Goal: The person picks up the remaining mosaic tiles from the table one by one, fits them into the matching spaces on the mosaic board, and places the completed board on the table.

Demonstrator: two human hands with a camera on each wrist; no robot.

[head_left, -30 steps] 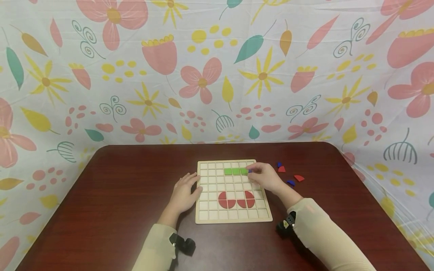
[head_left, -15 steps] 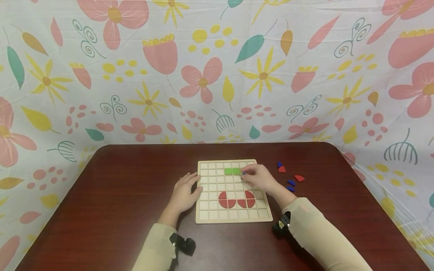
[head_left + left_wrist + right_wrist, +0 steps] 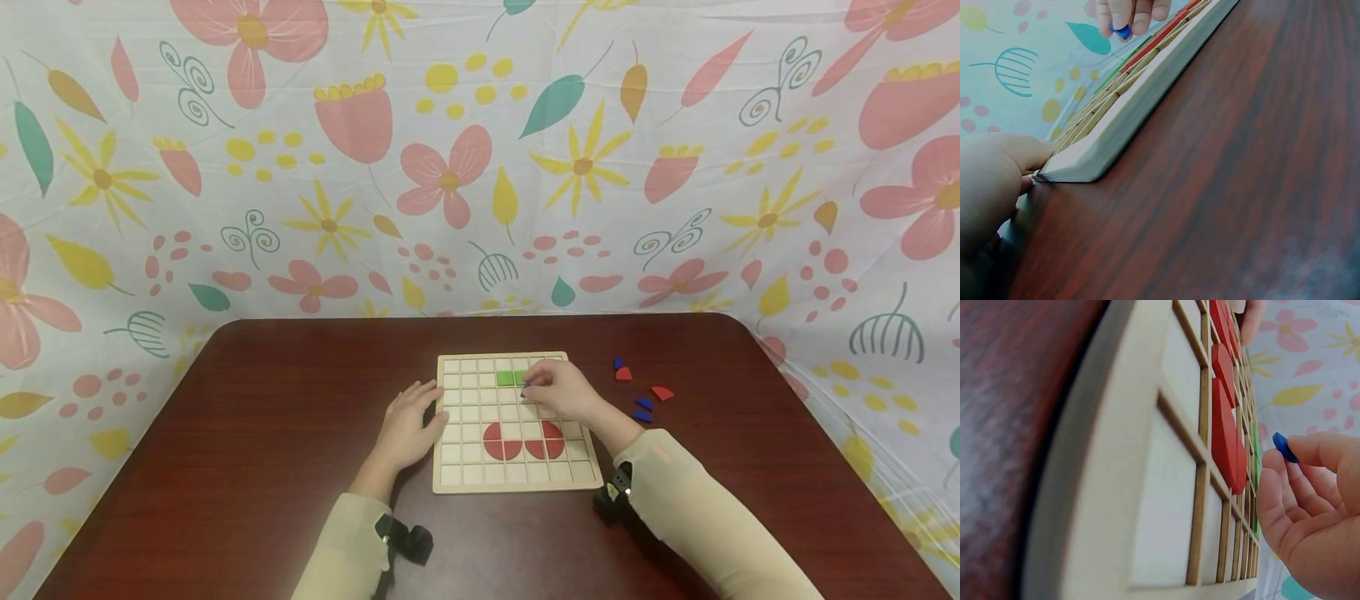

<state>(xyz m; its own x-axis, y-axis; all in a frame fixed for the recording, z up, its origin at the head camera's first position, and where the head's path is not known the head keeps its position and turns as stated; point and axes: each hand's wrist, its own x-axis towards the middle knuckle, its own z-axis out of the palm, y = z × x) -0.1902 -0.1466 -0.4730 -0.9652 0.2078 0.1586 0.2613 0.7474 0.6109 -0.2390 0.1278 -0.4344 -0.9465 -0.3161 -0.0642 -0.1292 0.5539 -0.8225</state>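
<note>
My right hand (image 3: 564, 390) pinches a small blue piece (image 3: 1285, 447) between thumb and fingertips, over the upper right part of a wooden grid board (image 3: 517, 489). Under its fingers lie green square tiles (image 3: 506, 378), partly hidden by the hand. Lower on the board, several red curved pieces (image 3: 501, 451) sit in grid cells as two rounded shapes, each with one quarter open. At the board's left edge, my left hand (image 3: 407, 429) rests with extended fingers, thumb and fingertips touching the rim. The left wrist view shows the blue piece held above the board's surface.
On the dark wooden table (image 3: 225, 450), right of the board, lie loose pieces: a red one (image 3: 662, 392), another red one (image 3: 624, 374) touching a small blue one (image 3: 618, 363), and two blue ones (image 3: 643, 404) nearer me. A flower-printed cloth (image 3: 450, 250) hangs behind the table.
My right hand has moved left along the green row with the blue piece, covering more of the green tiles. A second loose blue piece shows where the hand was hiding it. My left hand stays put.
</note>
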